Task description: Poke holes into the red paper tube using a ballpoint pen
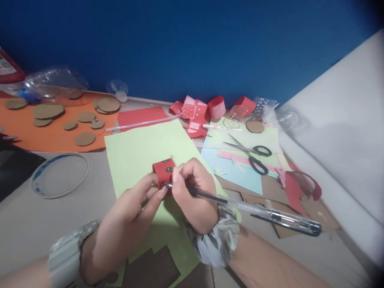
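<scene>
My left hand (129,216), with a pale watch on its wrist, pinches the lower left edge of a small red paper piece (163,170) between thumb and fingers. Dark round spots and a cluster of small black marks show on that paper. In my right hand (195,192), a clear-barrelled black pen (255,210) is gripped near its tip. The tip meets the red paper by the black marks, close to my left thumb. A grey scrunchie circles my right wrist. Beneath both hands lies a light green sheet (144,146).
Black-handled scissors (255,154) lie on paper scraps at the right. Red paper rings (216,107) stand at the back by the blue wall. Several cardboard discs (85,139) rest on an orange sheet (57,138) at left, near a plastic bottle (57,84) and a tape roll (87,170).
</scene>
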### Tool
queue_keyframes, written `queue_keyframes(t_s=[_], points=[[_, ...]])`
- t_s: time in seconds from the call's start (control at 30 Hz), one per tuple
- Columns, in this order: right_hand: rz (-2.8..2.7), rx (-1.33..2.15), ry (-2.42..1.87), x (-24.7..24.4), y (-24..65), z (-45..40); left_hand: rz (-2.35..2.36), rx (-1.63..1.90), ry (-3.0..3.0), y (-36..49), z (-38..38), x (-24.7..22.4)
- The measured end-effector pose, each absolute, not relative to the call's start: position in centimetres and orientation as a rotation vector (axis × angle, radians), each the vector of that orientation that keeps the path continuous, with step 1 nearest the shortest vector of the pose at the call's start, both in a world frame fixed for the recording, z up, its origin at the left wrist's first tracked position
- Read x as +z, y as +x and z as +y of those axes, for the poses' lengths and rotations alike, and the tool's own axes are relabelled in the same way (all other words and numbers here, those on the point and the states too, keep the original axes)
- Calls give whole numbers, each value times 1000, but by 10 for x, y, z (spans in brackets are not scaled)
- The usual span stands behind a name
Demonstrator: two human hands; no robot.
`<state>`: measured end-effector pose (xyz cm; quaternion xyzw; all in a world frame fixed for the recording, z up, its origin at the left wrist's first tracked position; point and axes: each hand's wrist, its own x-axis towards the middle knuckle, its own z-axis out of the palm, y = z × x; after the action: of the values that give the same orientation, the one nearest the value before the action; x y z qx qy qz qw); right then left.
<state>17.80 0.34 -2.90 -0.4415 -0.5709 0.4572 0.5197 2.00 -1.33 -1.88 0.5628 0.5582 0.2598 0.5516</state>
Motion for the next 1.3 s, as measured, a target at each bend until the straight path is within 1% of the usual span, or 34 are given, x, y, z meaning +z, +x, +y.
queue_keyframes(t_s=[0.37,0.97,1.3], points=[[-1402,1068,-1057,-26,178,5,1363,572,1414,20,-12,-18],[-1415,1056,-1046,-28,180,5,1341,635,1379,20,-13,-19],[-1450,956,-992,-27,182,5,1290,652,1334,20,-12,-17]])
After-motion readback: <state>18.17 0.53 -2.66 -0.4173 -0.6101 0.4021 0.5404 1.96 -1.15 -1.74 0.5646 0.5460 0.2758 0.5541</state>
